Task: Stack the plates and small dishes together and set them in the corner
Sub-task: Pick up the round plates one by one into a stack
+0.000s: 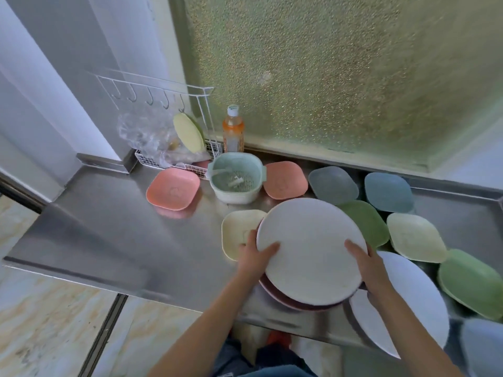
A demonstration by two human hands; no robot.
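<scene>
- Left hand [254, 258] and right hand [363, 263] grip opposite rims of the round white plate [310, 248], centre frame
- It tops a dark-rimmed plate stack [283, 297]

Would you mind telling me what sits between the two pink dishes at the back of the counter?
In the head view, a pale green strainer basket stands between the left pink dish and the right pink dish.

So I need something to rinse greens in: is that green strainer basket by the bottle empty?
Nearly empty. The strainer basket sits upright on the counter, and only a small whitish piece lies on its perforated bottom; what it is, cannot tell.
</scene>
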